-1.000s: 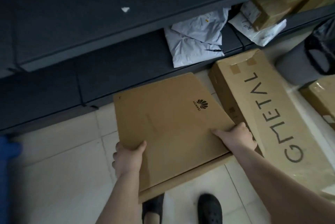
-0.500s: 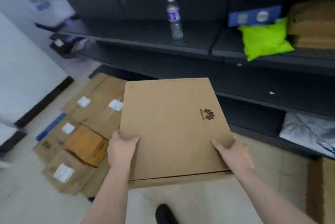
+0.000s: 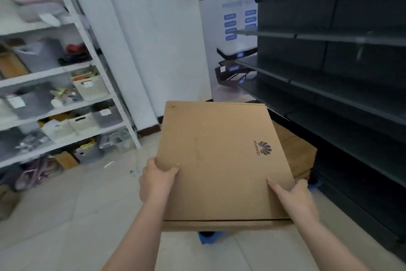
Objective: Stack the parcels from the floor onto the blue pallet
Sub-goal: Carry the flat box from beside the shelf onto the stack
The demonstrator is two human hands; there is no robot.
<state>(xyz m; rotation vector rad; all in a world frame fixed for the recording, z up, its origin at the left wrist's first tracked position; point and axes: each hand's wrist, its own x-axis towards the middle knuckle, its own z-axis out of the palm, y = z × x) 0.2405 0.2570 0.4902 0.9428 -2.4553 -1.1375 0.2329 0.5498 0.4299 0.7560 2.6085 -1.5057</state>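
left thumb lies flat on top of the box [image 3: 222,161], near its left edge, the other fingers curled under out of sight, so the left hand [image 3: 157,181] grips that side. right hand [image 3: 295,199] the same on the right edge, thumb stretched along the lid, a fingertip just showing past the corner, the rest tucked beneath. both pinch the cardboard between thumb and fingers.

the box is flat, brown, with a huawei logo printed near its right side, and it's held level in the air between the two bare forearms, well above the tiled floor [image 3: 66,215].

under its near edge, a bit of blue pallet [image 3: 206,237] pokes out on the floor. past its right side, more brown parcels [image 3: 296,152] lie low down; another blue scrap shows just beside them.

right of that, dark shelves [image 3: 340,86] run along the aisle. on the left, a white rack [image 3: 94,68] is crowded with bins and baskets, blurred. white wall and a window straight ahead.
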